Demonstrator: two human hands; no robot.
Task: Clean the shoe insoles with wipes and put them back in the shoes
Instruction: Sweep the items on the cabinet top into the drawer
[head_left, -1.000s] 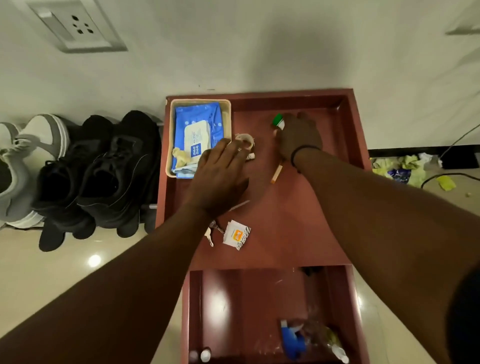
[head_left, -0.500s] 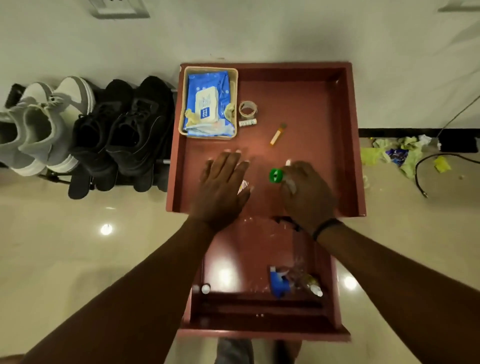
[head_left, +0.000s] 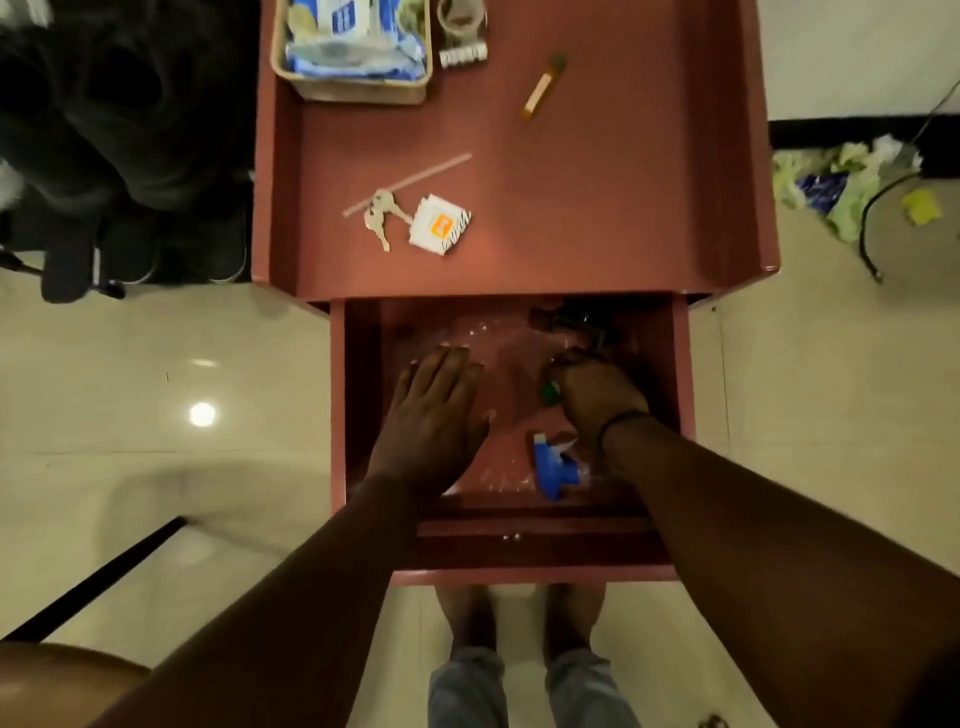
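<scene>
Open red drawer, right grip curled round green-capped bottle, left grip flat, wipes pack far beyond

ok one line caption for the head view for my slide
Both hands reach into the open drawer: the left hand flat, the right hand gripping a green-capped item.

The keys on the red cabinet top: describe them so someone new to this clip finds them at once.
Start at the red cabinet top above the open drawer. Left of its middle lies a small bunch of silver keys, touching a thin pale stick. Only they carry a white tag with an orange square.
</scene>
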